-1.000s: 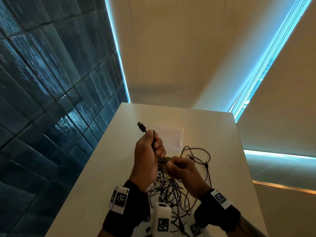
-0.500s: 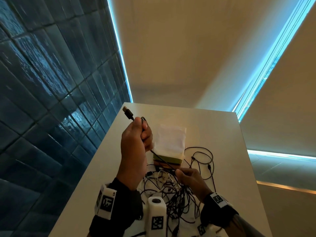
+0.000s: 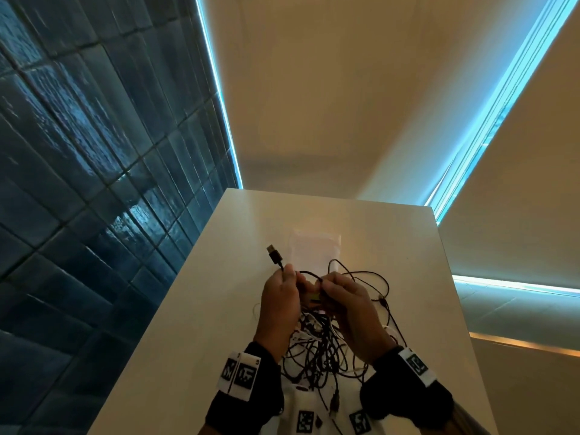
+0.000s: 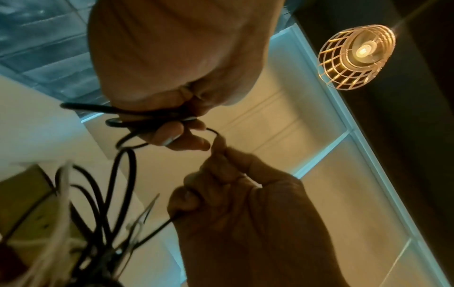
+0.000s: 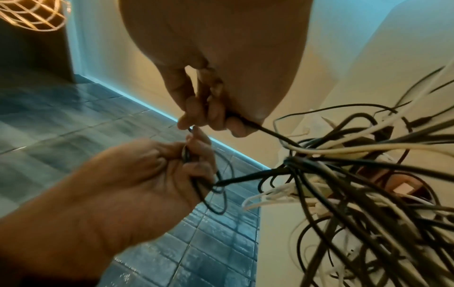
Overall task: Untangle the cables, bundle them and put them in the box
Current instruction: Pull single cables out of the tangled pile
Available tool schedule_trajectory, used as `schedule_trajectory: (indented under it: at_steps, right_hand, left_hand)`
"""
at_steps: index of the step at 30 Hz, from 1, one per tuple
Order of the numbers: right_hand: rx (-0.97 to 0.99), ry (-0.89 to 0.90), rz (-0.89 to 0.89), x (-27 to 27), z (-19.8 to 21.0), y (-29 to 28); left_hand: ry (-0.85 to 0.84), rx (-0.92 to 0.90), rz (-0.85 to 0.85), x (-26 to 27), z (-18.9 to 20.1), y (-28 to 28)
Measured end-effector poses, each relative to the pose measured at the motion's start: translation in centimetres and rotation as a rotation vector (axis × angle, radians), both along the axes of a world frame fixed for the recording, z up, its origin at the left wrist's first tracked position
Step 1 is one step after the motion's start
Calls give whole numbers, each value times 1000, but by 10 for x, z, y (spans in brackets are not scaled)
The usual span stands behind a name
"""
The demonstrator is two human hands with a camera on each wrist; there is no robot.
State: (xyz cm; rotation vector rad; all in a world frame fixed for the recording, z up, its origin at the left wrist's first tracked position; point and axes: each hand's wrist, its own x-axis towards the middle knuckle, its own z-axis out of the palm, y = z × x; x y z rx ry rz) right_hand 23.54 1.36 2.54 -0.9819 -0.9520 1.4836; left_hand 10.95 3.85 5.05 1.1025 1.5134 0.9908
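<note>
A tangle of black and white cables point(image 3: 320, 350) lies on the white table point(image 3: 188, 324) under my wrists. My left hand point(image 3: 282, 296) grips several loops of a black USB cable, and its plug point(image 3: 273, 254) sticks up past the fingers. My right hand point(image 3: 342, 302) pinches the same cable just right of the left hand, with a short arc of cable between them. In the left wrist view my left hand point(image 4: 186, 126) clamps the loops and the right hand point(image 4: 221, 161) holds the strand. In the right wrist view the right hand point(image 5: 203, 120) meets the left hand point(image 5: 172, 161) beside the tangle point(image 5: 343, 174).
A white bag point(image 3: 314, 249) lies beyond the hands, on a box whose green edge point(image 3: 314, 298) shows between them. A dark blue tiled wall point(image 3: 78, 183) runs along the table's left side. A wire lamp point(image 4: 356, 56) hangs overhead.
My left hand, which had pulled the cable end up and to the left, has come back down to the right hand. My right hand rose to meet it.
</note>
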Motion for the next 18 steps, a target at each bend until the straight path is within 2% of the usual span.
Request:
schedule_trajectory:
  at_steps: [2, 6, 11, 15, 18]
  right_hand:
    - [39, -16, 40, -3, 1, -6]
    - [73, -79, 90, -1, -1, -11]
    - [130, -115, 119, 3, -4, -13]
    - [144, -108, 127, 3, -10, -8]
    - [117, -128, 137, 3, -21, -8]
  left_hand:
    - [-59, -32, 28, 2, 2, 2]
    - [-294, -68, -16, 6, 7, 0]
    - [-437, -76, -71, 9, 18, -5]
    - [-523, -58, -24, 10, 20, -4]
    - [-677, 24, 40, 5, 34, -1]
